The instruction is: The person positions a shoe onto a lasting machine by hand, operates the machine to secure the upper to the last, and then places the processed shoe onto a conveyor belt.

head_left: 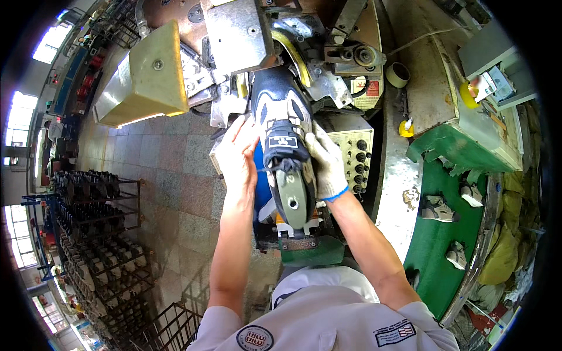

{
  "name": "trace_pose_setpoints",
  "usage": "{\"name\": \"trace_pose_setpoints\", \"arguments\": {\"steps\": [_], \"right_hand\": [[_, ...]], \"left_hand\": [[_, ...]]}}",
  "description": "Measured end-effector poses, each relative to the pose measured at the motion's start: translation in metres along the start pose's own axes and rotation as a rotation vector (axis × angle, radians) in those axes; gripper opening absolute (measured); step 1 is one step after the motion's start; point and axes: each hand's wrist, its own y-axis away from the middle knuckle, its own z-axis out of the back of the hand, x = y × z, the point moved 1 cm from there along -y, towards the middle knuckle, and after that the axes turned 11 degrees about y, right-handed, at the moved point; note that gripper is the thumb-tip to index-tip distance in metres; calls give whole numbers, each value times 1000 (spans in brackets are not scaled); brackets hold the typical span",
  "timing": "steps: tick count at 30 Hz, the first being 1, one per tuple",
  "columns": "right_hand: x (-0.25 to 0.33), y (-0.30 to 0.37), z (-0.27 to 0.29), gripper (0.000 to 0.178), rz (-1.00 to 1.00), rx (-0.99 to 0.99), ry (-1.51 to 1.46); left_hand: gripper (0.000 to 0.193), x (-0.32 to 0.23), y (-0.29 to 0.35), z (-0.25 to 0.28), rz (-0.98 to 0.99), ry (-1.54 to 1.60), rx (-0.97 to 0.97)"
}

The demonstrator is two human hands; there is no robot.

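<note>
A dark-blue and light-grey shoe upper (pixel 282 111) is stretched over a green shoe last (pixel 293 186). Its toe points away from me, into the jaws of a metal machine (pixel 240 35). My bare left hand (pixel 240 153) presses along the shoe's left side with the fingers stretched forward. On the opposite side, my right hand (pixel 326 159), in a white glove with a blue cuff, grips the upper near the ankle. The laces are bunched at the collar, and the last's rounded top with a hole faces me. The machine's plates hide the toe tip.
A knob-covered control panel (pixel 355 158) sits beyond my right hand. At right runs a green conveyor belt (pixel 436 245) carrying several shoes. A yellowish guard (pixel 146 76) juts out at left. Racks of shoes (pixel 99 234) stand farther left. A tape roll (pixel 398 75) lies at upper right.
</note>
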Motion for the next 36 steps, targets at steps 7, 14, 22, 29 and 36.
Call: {"name": "trace_pose_setpoints", "arguments": {"steps": [7, 14, 22, 29, 36], "right_hand": [[-23, -3, -2, 51, 11, -45, 54], [-23, -4, 1, 52, -6, -64, 16], [-30, -12, 2, 50, -31, -66, 27], [-31, -12, 1, 44, -31, -94, 87], [-37, -8, -9, 41, -27, -109, 5]], "left_hand": [[45, 22, 24, 3, 70, -93, -100], [33, 30, 52, -8, 331, 21, -137], [38, 32, 41, 3, 367, 62, -83], [44, 35, 51, -3, 338, 8, -134], [43, 27, 44, 16, 368, -68, -40]]}}
